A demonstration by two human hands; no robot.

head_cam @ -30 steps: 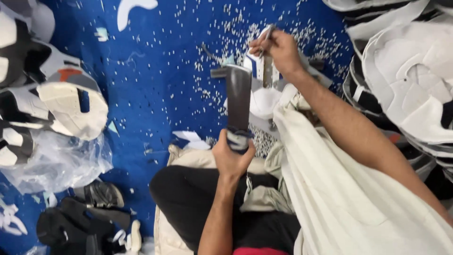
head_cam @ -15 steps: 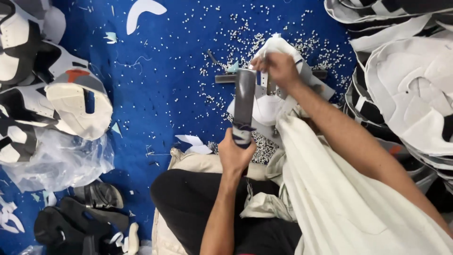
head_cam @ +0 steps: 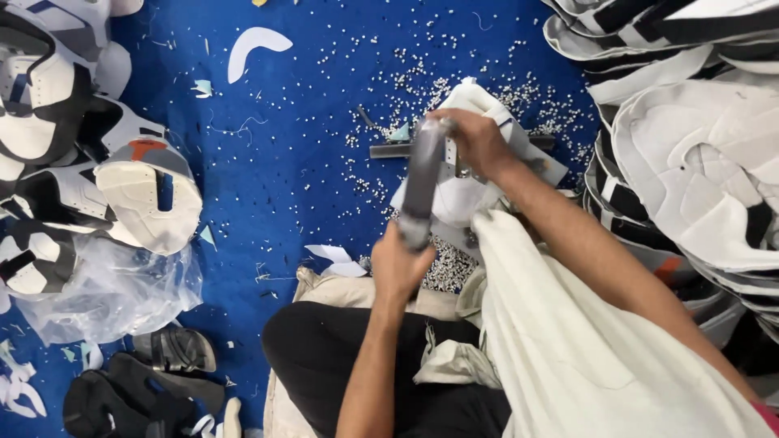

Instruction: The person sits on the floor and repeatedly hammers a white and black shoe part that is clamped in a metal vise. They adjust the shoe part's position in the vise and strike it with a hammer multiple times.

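Grey tool (head_cam: 422, 180) in closed left fingers (head_cam: 388, 258)

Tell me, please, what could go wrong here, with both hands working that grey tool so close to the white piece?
The right hand holds the white shoe piece right at the top of the grey tool, so its fingers could get pinched. The left hand grips only the tool's lower end, so it might twist or slip. Small punched bits lie scattered over the blue mat and could get under the piece and mark it.
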